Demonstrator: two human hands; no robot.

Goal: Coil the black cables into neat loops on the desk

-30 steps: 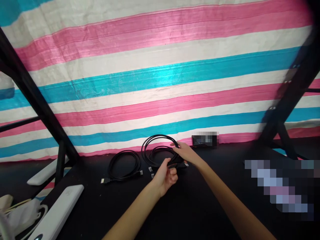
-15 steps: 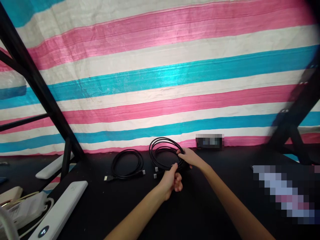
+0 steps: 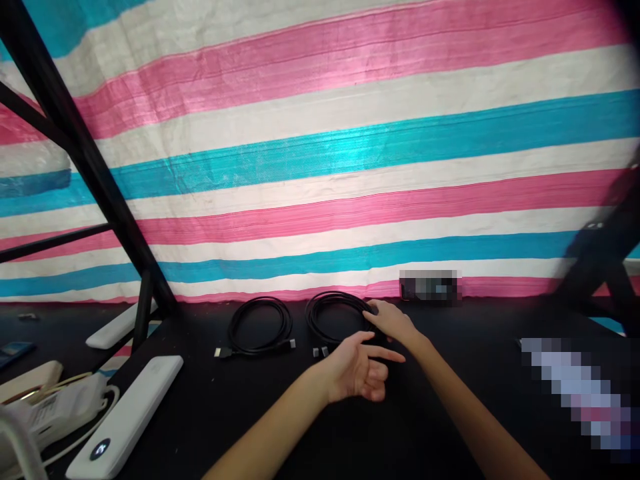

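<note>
Two coiled black cables lie side by side on the black table (image 3: 450, 413) near the striped tarp. My right hand (image 3: 393, 320) rests flat on the right edge of the right coil (image 3: 335, 319), pressing it down. My left hand (image 3: 357, 367) hovers just in front of that coil, fingers spread and palm turned inward, holding nothing. The left coil (image 3: 260, 327) lies untouched, its two plugs pointing out at either side.
A pink, white and blue striped tarp (image 3: 320, 167) hangs behind the table. A black metal frame (image 3: 85, 160) slants at the left. White flat devices (image 3: 127, 413) and a white power strip (image 3: 50, 407) lie at the lower left. A small dark box (image 3: 430, 287) sits by the tarp.
The right coil, held up off the table by both hands, has been laid flat. My left hand has let go and drawn back open; my right hand stays on the coil.
</note>
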